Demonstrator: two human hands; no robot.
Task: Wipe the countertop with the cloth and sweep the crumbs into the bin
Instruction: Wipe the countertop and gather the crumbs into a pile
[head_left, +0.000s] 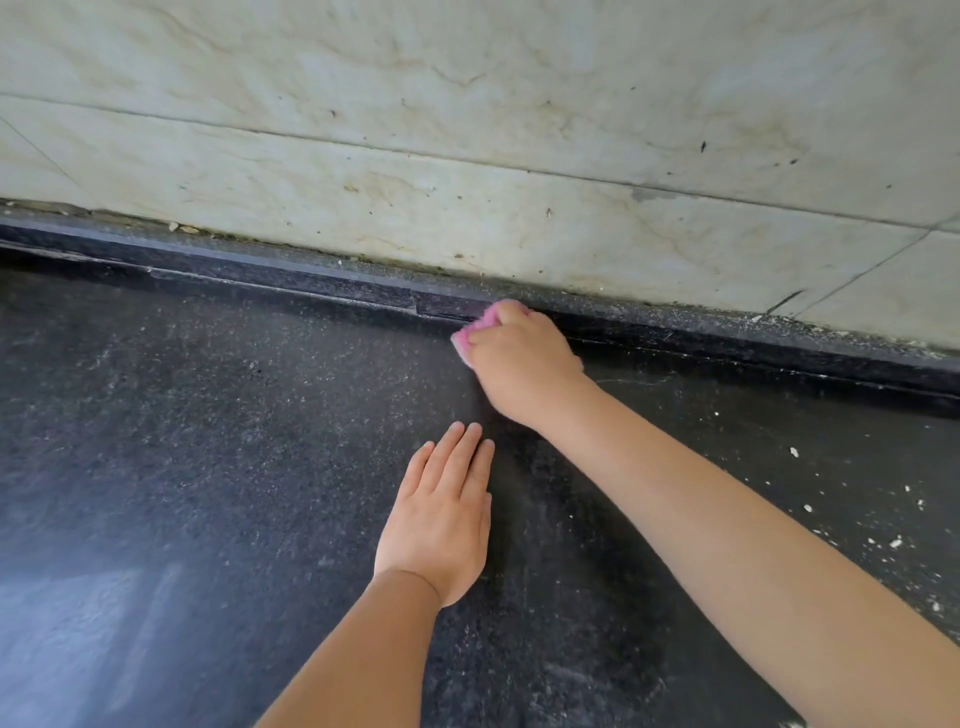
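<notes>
A dark speckled stone countertop fills the lower view. My right hand is closed around a pink cloth, pressing it where the counter meets its raised back ledge; only the cloth's left edge shows past my fingers. My left hand lies flat on the counter, palm down, fingers together, holding nothing, a short way in front of the right hand. White crumbs are scattered on the counter at the right, beyond my right forearm. No bin is in view.
A pale marble-tiled wall with dark specks rises behind the ledge. Grit and small debris lie along the top of the ledge. A light reflection sits on the counter at lower left.
</notes>
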